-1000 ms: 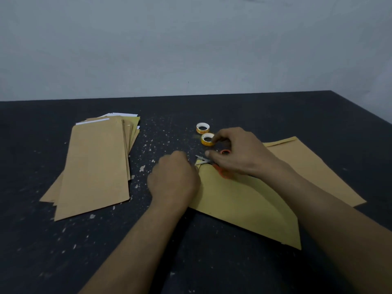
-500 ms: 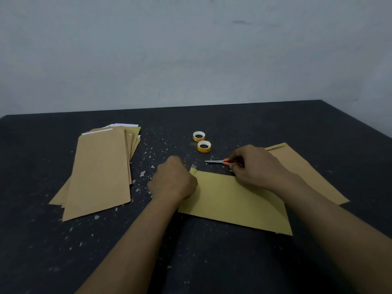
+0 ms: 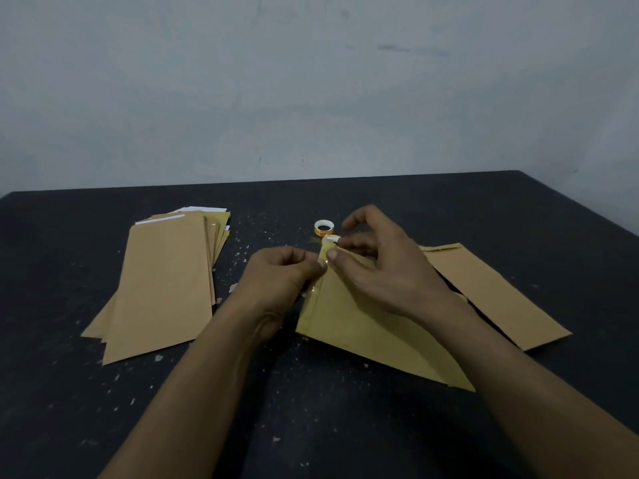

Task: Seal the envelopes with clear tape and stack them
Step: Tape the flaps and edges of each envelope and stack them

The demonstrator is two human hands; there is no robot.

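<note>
Well left of the left hand (image 3: 280, 274) lies the pile of envelopes (image 3: 166, 281). That hand is curled and pinches the end of the tape (image 3: 323, 261), which will likely cling and twist. The envelope (image 3: 363, 337) under both hands looks thin and bendy, so press near its edge; the right hand (image 3: 387, 271) pinches the tape roll (image 3: 330, 240) just above it.

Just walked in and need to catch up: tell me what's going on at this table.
A person is taping a brown paper envelope on the speckled black table. The right hand holds a small orange-and-white tape roll at the envelope's far corner, while the left hand pinches the clear tape strip pulled from it. A second tape roll sits on the table just beyond. A stack of brown envelopes lies to the left; another single envelope lies to the right.
</note>
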